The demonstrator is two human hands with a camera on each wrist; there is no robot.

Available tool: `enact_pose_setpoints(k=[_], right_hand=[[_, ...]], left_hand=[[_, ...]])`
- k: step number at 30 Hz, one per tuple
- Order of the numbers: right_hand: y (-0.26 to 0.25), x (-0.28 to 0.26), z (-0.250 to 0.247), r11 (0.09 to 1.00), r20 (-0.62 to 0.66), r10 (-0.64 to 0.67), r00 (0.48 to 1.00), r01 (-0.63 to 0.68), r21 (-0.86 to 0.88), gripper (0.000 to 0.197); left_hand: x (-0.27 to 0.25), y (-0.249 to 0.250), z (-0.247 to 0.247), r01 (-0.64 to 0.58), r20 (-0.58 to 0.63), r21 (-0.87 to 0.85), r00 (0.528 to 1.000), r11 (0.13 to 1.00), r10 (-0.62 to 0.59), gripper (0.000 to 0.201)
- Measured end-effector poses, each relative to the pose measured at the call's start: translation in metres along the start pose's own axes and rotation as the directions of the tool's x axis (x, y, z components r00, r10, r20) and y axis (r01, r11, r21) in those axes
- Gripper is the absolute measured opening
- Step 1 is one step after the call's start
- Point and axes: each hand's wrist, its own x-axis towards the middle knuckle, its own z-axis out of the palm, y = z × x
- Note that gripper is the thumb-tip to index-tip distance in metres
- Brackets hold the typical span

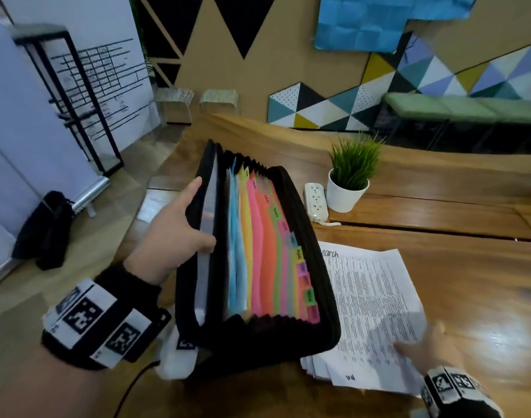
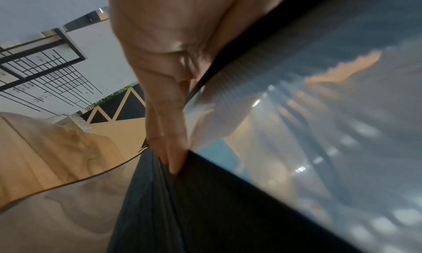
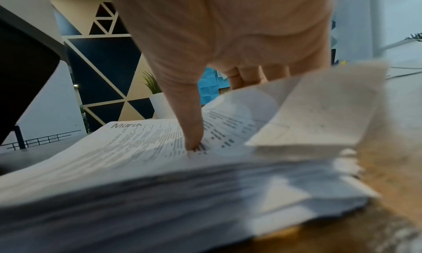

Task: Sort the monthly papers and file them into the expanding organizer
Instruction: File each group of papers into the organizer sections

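Where walls show triangles, wooden table point(image 1: 439, 267) gleams.

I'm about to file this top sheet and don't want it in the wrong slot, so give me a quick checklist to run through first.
1. Month on the top sheet legible: ok, reads March.
2. Expanding organizer held open: ok, left hand grips its front flap.
3. MAR tab findable: ok, on the pink divider.
4. Only one sheet lifted: cannot tell; right hand pinches a raised corner, thumb on top.
5. Stack tidy: not ok, edges fanned.
6. Pocket free of other papers: cannot tell.
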Motion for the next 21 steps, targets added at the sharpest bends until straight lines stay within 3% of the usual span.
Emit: enact_pose_setpoints(k=[5, 8, 10, 12, 15, 18, 21], right_hand=[[0.004, 0.014, -0.005, 1.000, 0.015, -0.004, 1.000, 0.003, 0.031, 0.037], [0.010, 0.022, -0.002, 0.996, -0.018, -0.080, 0.997, 0.081, 0.036, 0.043], [0.012, 0.020, 0.000, 0.994, -0.004, -0.108, 0.994, 0.108, 0.002, 0.042], [0.015, 0.025, 0.000, 0.996, 0.008, -0.083, 0.996, 0.083, 0.013, 0.038], [0.011, 0.030, 0.000, 0.995, -0.008, -0.102, 0.995, 0.102, -0.007, 0.021], [0.005, 0.030, -0.005, 0.996, 0.010, -0.078, 0.997, 0.078, -0.043, 0.016], [0.004, 0.031, -0.006, 0.994, 0.034, -0.078, 0.996, 0.081, -0.079, 0.009]], left_hand=[[-0.010, 0.003, -0.013, -0.005, -0.030, -0.041, 1.000, 0.999, 0.003, 0.105], [-0.014, 0.003, -0.013, -0.024, -0.015, 0.028, 1.000, 0.999, 0.024, 0.101], [-0.016, 0.007, -0.012, -0.084, 0.007, 0.223, 0.996, 0.971, 0.085, 0.094], [-0.016, 0.011, -0.011, -0.172, 0.037, 0.484, 0.984, 0.858, 0.176, 0.089], [-0.011, 0.018, -0.007, -0.297, 0.193, 0.735, 0.953, 0.609, 0.232, 0.081], [-0.005, 0.023, -0.003, -0.404, 0.364, 0.807, 0.915, 0.431, 0.175, 0.070], [-0.004, 0.026, -0.002, -0.461, 0.445, 0.824, 0.886, 0.329, 0.126, 0.057]])
